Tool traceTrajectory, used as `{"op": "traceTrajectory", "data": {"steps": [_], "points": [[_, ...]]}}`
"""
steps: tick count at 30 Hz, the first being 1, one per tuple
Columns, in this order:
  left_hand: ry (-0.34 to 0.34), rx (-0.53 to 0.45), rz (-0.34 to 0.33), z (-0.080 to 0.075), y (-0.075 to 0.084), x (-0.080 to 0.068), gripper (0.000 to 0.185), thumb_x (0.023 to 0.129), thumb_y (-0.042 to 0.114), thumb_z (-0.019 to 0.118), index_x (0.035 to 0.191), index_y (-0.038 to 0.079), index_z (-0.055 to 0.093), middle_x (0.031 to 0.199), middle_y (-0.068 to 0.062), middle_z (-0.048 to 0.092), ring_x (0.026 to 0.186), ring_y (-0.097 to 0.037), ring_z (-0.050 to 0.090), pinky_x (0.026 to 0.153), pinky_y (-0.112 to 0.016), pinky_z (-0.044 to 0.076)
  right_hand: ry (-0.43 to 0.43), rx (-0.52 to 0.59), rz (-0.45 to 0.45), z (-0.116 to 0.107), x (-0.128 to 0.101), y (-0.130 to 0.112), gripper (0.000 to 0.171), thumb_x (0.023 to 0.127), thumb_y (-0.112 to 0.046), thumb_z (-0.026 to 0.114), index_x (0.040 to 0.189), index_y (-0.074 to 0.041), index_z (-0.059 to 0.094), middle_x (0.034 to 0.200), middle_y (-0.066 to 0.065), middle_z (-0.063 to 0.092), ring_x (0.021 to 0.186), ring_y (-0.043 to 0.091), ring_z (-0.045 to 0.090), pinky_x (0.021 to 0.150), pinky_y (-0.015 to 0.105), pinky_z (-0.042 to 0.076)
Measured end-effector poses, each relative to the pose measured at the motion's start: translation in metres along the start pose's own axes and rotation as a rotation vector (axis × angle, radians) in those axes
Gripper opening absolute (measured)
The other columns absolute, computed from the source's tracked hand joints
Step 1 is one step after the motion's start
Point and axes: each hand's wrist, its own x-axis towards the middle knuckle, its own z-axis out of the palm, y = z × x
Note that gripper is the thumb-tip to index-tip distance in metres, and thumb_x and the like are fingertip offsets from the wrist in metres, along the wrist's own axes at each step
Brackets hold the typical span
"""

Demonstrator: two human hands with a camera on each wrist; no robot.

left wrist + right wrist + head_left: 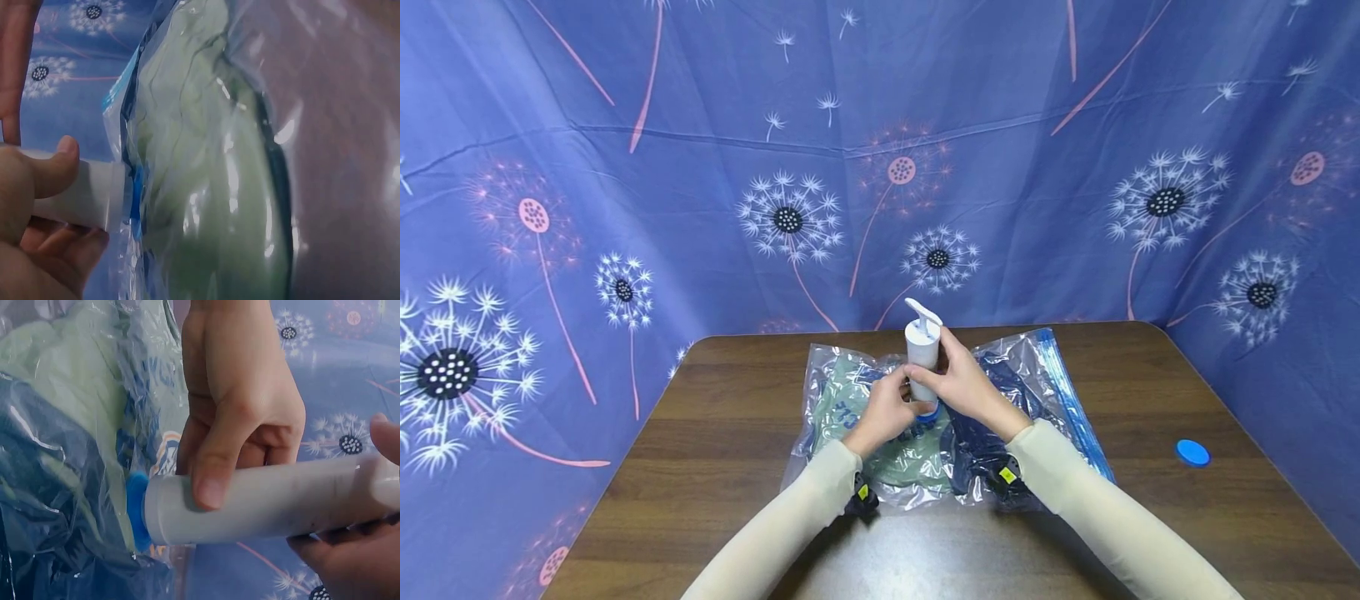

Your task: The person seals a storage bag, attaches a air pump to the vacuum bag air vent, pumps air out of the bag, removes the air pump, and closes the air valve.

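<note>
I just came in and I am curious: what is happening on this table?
A person holds a white hand pump upright on the blue valve of a clear vacuum bag with folded clothes inside. The left hand grips the pump low, the right hand holds its barrel. A blue cap lies apart on the wooden table.
</note>
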Motion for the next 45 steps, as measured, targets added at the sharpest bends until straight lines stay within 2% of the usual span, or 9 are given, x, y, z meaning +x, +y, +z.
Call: {"op": "traceTrajectory", "data": {"steps": [6, 12, 18, 23, 29, 33, 39, 42, 45], "points": [[0.079, 0.148, -0.024, 0.002, 0.005, -0.001, 0.062, 0.074, 0.013, 0.094, 0.128, 0.012, 0.064, 0.118, -0.017, 0.075, 0.101, -0.028, 0.076, 0.082, -0.027, 0.061, 0.096, -0.008, 0.001, 0.002, -0.003, -0.006, 0.062, 0.094, -0.018, 0.077, 0.148, -0.006, 0.049, 0.128, 0.023, 0.065, 0.119, 0.038, 0.066, 0.100, 0.054, 0.056], [0.086, 0.216, -0.037, 0.002, 0.009, -0.001, 0.065, 0.073, 0.017, 0.095, 0.129, 0.010, 0.064, 0.115, -0.015, 0.076, 0.099, -0.026, 0.076, 0.080, -0.029, 0.061, 0.095, -0.051, 0.015, 0.000, -0.001, -0.005, 0.057, 0.093, -0.019, 0.078, 0.142, -0.004, 0.054, 0.125, 0.023, 0.068, 0.118, 0.038, 0.067, 0.099, 0.052, 0.057], [0.053, 0.158, -0.018, 0.000, 0.007, 0.001, 0.067, 0.075, 0.013, 0.093, 0.132, 0.002, 0.061, 0.122, -0.021, 0.072, 0.105, -0.034, 0.075, 0.085, -0.035, 0.063, 0.048, -0.073, 0.013, -0.006, 0.006, -0.006, 0.054, 0.093, -0.016, 0.078, 0.139, -0.001, 0.055, 0.126, 0.023, 0.068, 0.118, 0.040, 0.067, 0.099, 0.054, 0.056], [-0.014, 0.111, -0.021, -0.003, 0.002, 0.002, 0.066, 0.077, 0.010, 0.091, 0.134, 0.002, 0.060, 0.124, -0.020, 0.070, 0.108, -0.033, 0.074, 0.087, -0.031, 0.061, -0.026, -0.067, 0.000, -0.011, 0.010, -0.005, 0.054, 0.095, -0.015, 0.075, 0.142, 0.000, 0.053, 0.130, 0.023, 0.065, 0.119, 0.041, 0.066, 0.100, 0.055, 0.055], [-0.084, 0.024, -0.049, -0.009, 0.003, 0.007, 0.064, 0.079, 0.006, 0.088, 0.136, 0.001, 0.057, 0.129, -0.021, 0.067, 0.114, -0.037, 0.071, 0.094, -0.035, 0.060, -0.140, -0.001, -0.026, -0.018, 0.014, -0.001, 0.053, 0.098, -0.012, 0.070, 0.146, -0.001, 0.050, 0.136, 0.021, 0.064, 0.126, 0.039, 0.063, 0.106, 0.056, 0.051], [-0.112, 0.003, -0.050, -0.011, 0.004, 0.009, 0.065, 0.081, 0.004, 0.086, 0.138, 0.001, 0.056, 0.131, -0.020, 0.066, 0.117, -0.036, 0.069, 0.096, -0.036, 0.059, -0.181, 0.032, -0.037, -0.020, 0.016, 0.002, 0.051, 0.100, -0.011, 0.067, 0.148, -0.003, 0.050, 0.138, 0.018, 0.065, 0.128, 0.036, 0.062, 0.107, 0.055, 0.050], [-0.101, -0.020, -0.058, -0.010, 0.005, 0.009, 0.063, 0.082, 0.001, 0.084, 0.138, 0.001, 0.057, 0.130, -0.020, 0.067, 0.117, -0.034, 0.070, 0.095, -0.034, 0.059, -0.166, 0.039, -0.047, -0.019, 0.012, 0.002, 0.054, 0.100, -0.009, 0.066, 0.150, -0.004, 0.046, 0.142, 0.021, 0.060, 0.127, 0.038, 0.061, 0.105, 0.055, 0.051], [-0.069, -0.011, -0.046, -0.008, 0.007, 0.007, 0.061, 0.081, 0.002, 0.085, 0.136, 0.002, 0.059, 0.129, -0.020, 0.068, 0.116, -0.033, 0.071, 0.095, -0.034, 0.059, -0.112, 0.018, -0.027, -0.014, 0.005, 0.001, 0.059, 0.099, -0.011, 0.069, 0.151, -0.003, 0.043, 0.139, 0.023, 0.059, 0.122, 0.039, 0.064, 0.101, 0.055, 0.054], [-0.010, 0.007, -0.040, -0.004, 0.009, 0.003, 0.060, 0.079, 0.004, 0.088, 0.134, 0.003, 0.062, 0.129, -0.018, 0.069, 0.116, -0.032, 0.070, 0.095, -0.032, 0.059, -0.038, -0.015, -0.005, -0.006, -0.002, 0.001, 0.067, 0.096, -0.015, 0.073, 0.154, -0.004, 0.039, 0.136, 0.022, 0.060, 0.118, 0.039, 0.065, 0.097, 0.055, 0.056]]}}
